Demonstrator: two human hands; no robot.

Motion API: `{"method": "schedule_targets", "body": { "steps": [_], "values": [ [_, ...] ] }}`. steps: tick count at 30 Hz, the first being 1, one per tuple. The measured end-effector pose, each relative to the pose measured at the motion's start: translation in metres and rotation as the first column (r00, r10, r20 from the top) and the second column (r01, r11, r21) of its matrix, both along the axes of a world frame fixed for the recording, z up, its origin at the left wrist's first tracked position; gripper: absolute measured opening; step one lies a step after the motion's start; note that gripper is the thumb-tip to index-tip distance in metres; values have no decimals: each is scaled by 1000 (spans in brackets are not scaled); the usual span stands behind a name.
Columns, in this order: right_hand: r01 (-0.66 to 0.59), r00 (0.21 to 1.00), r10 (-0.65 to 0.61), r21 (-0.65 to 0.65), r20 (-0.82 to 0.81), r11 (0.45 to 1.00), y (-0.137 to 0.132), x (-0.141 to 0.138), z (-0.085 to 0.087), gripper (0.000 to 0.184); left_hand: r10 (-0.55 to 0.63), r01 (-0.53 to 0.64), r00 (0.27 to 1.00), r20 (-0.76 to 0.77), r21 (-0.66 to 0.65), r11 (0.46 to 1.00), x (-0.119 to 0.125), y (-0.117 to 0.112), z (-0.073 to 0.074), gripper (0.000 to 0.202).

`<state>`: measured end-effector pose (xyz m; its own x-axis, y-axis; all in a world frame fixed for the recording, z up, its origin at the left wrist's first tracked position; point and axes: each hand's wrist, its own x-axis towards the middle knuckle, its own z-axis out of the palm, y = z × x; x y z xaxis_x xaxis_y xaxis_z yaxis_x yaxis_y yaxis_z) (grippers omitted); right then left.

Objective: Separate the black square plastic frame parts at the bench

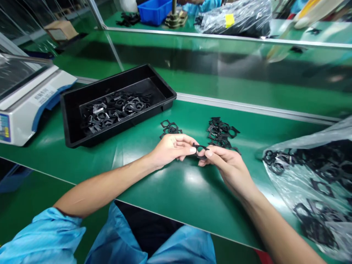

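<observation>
Fingers (191, 150) of the left hand (169, 148) and right hand (231, 163) pinch a black ring-shaped part (202, 157) above the green tabletop (159, 194). A larger parts pile (218, 130) lies toward one-thirty, a smaller pile (172, 129) toward ten; farther out, a black tray (123, 125) at ten, a clear plastic bag (288, 187) past three o'clock.

Flat black plastic ring part (201, 157), mid-frame: ends covered by fingertips (192, 150) of left hand (173, 149) and right hand (229, 163). Small pile of black plastic pieces (171, 129) partly behind left hand. White-and-blue weighing scale (19, 121) cut by left edge, label (44, 96) unreadable. Bulging clear plastic bag (284, 187) cut by right edge. Yellow-and-white object (310, 16), upper right, blurred.
</observation>
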<state>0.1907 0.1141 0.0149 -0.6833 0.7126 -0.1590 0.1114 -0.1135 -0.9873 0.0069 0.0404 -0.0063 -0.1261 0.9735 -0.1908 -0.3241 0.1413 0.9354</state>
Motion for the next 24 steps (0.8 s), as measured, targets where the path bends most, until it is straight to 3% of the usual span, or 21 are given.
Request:
{"method": "schedule_targets", "body": {
  "steps": [5,15,21,24],
  "values": [
    [3,1000,-4,46,19,999,0,-1,1,38,5,-4,997,78,-13,1000,0,1,-1,37],
    [22,997,-39,242,67,970,1,2,2,43,-93,109,982,165,-89,990,-4,1,-2,39],
    [-5,993,-50,465,106,885,2,3,-8,38,-71,84,989,134,-94,992,-5,1,-10,35],
    [-16,993,-44,482,113,876,2,4,-7,37,-102,112,989,105,-92,989,-5,1,-11,33]
  ]
}}
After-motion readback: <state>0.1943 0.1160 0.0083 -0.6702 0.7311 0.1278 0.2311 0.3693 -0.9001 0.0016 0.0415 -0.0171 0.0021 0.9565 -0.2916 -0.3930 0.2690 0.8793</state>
